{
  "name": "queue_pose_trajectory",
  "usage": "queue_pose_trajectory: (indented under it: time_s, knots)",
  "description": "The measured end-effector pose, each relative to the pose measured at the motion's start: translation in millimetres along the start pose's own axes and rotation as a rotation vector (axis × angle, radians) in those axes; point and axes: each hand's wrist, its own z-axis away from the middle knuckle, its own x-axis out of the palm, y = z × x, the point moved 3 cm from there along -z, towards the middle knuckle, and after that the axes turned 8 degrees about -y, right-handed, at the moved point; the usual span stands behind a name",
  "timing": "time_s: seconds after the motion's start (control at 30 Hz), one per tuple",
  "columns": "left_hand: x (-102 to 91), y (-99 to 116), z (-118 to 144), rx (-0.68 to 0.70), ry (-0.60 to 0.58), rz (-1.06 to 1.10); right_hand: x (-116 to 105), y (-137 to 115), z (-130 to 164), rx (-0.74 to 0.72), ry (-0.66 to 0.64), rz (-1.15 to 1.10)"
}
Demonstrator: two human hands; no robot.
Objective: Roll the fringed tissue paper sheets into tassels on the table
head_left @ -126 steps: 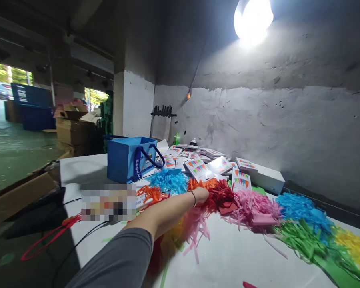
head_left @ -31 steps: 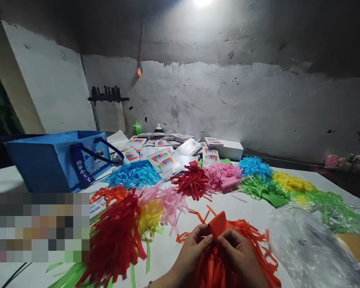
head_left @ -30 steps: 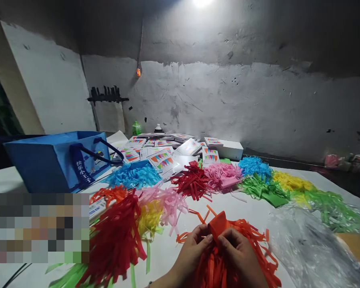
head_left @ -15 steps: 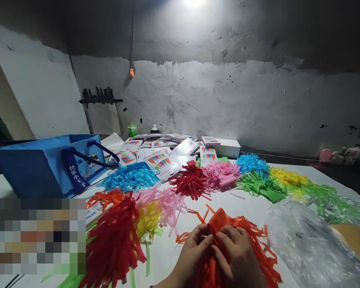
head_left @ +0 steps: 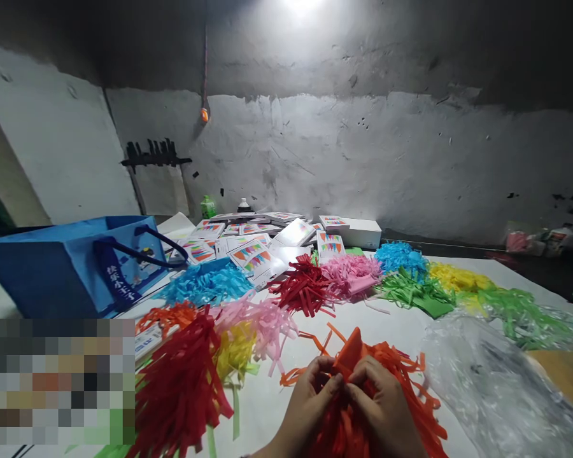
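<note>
1. One orange fringed bundle [head_left: 341,429] is at the near side of the white table [head_left: 262,404], between the person's two hands; its folded tab [head_left: 351,348] points upward.
2. The left hand [head_left: 310,397] pinches the bundle between thumb and fingers; the right hand [head_left: 384,394] pinches it opposite, fingers curled.
3. Left of them, four bunches overlap: one crimson bunch [head_left: 179,385], one lemon bunch [head_left: 233,350], one pale pink bunch [head_left: 258,321], one small orange bunch [head_left: 167,316].
4. Beyond: one maroon bunch [head_left: 303,285] touching one rose bunch [head_left: 353,275].
5. Right: one clear plastic bag [head_left: 487,375].
6. Farther: one blue gift bag [head_left: 42,273], one white box [head_left: 363,233], and pennant-printed packets [head_left: 255,254], too overlapped to count.
</note>
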Motion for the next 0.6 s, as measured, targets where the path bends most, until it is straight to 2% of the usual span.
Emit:
queue_pose_trajectory:
  time_s: [0.1, 0.27, 0.33, 0.43, 0.5, 0.6]
  knots:
    - [-1.0, 2, 0, 0.025, -0.018, -0.065, -3, 0, 0, -0.059, 0.030, 0.030]
    - [-0.1, 18, 4, 0.133, 0.015, -0.599, -10, -12, 8, -0.496, 0.396, 0.516]
    - [2.5, 22, 6, 0.186, 0.010, -0.733, -7, -17, 9, -0.567, 0.395, 0.696]
    - [3.6, 20, 7, 0.243, -0.023, -0.880, -1, -20, 7, -0.647, 0.269, 0.882]
    - [0.3, 17, 7, 0.279, -0.017, -0.986, -2, -19, 5, -0.631, 0.215, 0.833]
    - [-4.8, 15, 5, 0.465, 0.018, -1.121, -12, -13, 2, -0.379, 0.172, 0.559]
